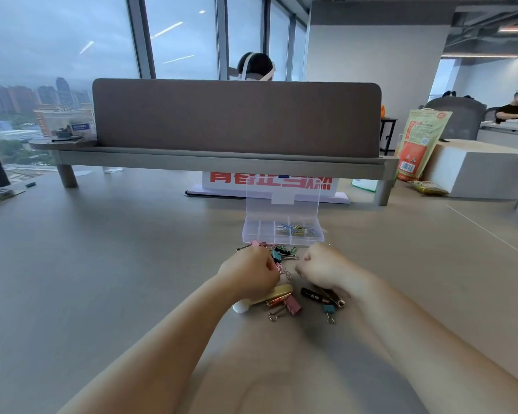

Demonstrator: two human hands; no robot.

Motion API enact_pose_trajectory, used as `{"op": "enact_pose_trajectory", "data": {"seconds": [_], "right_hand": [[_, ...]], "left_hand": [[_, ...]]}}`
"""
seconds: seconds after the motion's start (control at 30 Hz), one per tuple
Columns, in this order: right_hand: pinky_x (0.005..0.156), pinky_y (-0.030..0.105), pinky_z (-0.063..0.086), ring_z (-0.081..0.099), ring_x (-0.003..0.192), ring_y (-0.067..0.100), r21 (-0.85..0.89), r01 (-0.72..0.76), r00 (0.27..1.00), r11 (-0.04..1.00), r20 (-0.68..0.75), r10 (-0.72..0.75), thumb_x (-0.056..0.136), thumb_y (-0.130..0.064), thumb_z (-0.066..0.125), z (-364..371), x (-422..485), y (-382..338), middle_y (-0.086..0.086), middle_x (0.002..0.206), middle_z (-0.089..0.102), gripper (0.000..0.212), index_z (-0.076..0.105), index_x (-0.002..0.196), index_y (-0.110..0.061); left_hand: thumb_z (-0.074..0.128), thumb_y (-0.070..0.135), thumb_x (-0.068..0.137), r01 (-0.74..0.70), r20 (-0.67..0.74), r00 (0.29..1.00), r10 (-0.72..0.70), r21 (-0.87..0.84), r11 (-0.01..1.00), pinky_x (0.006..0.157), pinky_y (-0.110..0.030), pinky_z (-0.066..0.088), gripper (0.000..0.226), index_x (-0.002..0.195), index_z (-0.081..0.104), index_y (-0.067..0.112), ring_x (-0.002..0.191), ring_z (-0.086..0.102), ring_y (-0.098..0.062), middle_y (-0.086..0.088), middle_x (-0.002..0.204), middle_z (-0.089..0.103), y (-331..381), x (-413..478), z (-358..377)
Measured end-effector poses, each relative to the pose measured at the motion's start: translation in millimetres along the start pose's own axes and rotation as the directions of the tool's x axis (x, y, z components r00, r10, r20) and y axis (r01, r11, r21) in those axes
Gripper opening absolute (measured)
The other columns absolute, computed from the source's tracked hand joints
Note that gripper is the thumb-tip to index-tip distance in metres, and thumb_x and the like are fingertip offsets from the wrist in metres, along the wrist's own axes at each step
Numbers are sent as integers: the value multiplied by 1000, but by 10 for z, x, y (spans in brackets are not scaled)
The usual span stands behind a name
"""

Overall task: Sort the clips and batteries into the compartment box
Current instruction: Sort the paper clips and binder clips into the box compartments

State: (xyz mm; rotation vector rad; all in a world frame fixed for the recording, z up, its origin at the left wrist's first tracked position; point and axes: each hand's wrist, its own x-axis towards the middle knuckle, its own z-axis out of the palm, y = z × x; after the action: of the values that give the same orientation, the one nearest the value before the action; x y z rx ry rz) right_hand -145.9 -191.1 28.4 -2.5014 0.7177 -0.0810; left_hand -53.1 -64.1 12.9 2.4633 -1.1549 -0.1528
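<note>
A clear compartment box (251, 234) stands with its lid up just beyond my hands, and coloured paper clips (295, 230) fill its right compartments. Loose binder clips lie before it: pink (257, 244), teal and black (283, 253), a nearer pink one (292, 304) and a small teal one (329, 309). A black battery (313, 294) and a gold-red battery (277, 301) lie close to my wrists. My left hand (248, 273) has curled fingers that pinch a pink paper clip (279, 267). My right hand (323, 267) is curled over the pile; its fingertips are hidden.
A yellow stick-shaped object (277, 291) with a white end (240, 307) lies under my left wrist. A brown desk divider (237, 118) on a raised shelf stands behind the box. An orange bag (419, 144) and a white block (476, 171) sit at the far right.
</note>
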Motion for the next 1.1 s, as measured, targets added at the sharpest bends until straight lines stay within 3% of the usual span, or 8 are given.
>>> {"op": "enact_pose_trajectory", "data": {"seconds": [0.07,0.13,0.23,0.3,0.4,0.57,0.77,1.1], "right_hand": [[37,18,19,26,41,12,431,-107,994,896,40,99,86,-16,47,-50,-11,-4,-1,54,34,24,39,63,-16],[32,12,12,21,33,6,798,-212,977,565,158,143,84,-13,42,-114,-11,24,-2,51,35,20,37,65,-16],[31,9,11,25,32,6,947,-271,962,170,258,92,81,-14,36,-176,3,90,2,56,39,14,32,68,-17],[31,9,13,28,34,7,962,-258,964,92,251,86,78,-15,36,-171,6,117,5,59,42,10,34,68,-16],[30,9,13,31,35,5,956,-227,971,184,208,118,82,-15,43,-129,-4,93,5,65,45,12,37,71,-15],[31,10,12,28,36,5,861,-145,989,487,108,103,79,-1,50,-65,14,21,2,63,44,16,45,69,-12],[57,25,41,54,67,11,345,36,995,938,-100,-1,75,-39,76,69,-8,-2,-2,73,62,27,65,76,-15],[75,30,51,59,81,13,-54,54,984,997,-169,-63,79,-42,70,195,18,-123,-11,82,67,14,73,86,-30]], "left_hand": [[49,20,87,59,27,998,-55,-238,970,44,-24,27,26,63,45,11,48,31,-15,-5,55,39,22,-16,-96],[47,21,90,177,119,984,-135,-529,830,41,-21,20,25,68,41,12,45,23,-12,1,54,31,20,-38,-218],[40,16,87,391,380,920,-100,-866,312,35,-14,11,27,61,33,18,39,19,-7,5,50,31,-72,-47,-342],[38,14,79,433,432,901,-40,-901,16,33,-10,11,20,62,30,19,37,19,-7,3,52,32,-136,-36,-357],[37,15,71,396,407,912,-47,-906,-149,32,-10,13,7,64,35,15,37,21,-8,-2,55,39,-180,-37,-338],[45,16,83,337,349,932,-102,-935,-112,31,-11,14,21,62,41,15,34,22,-5,-1,58,46,-158,-22,-327],[46,7,88,310,284,931,-230,-947,87,28,-13,14,23,66,49,10,35,21,-4,-1,63,36,-107,-15,-305],[32,5,91,254,151,953,-263,-872,418,37,-20,18,33,88,64,11,43,26,-8,3,60,42,-55,-46,-293]]}}
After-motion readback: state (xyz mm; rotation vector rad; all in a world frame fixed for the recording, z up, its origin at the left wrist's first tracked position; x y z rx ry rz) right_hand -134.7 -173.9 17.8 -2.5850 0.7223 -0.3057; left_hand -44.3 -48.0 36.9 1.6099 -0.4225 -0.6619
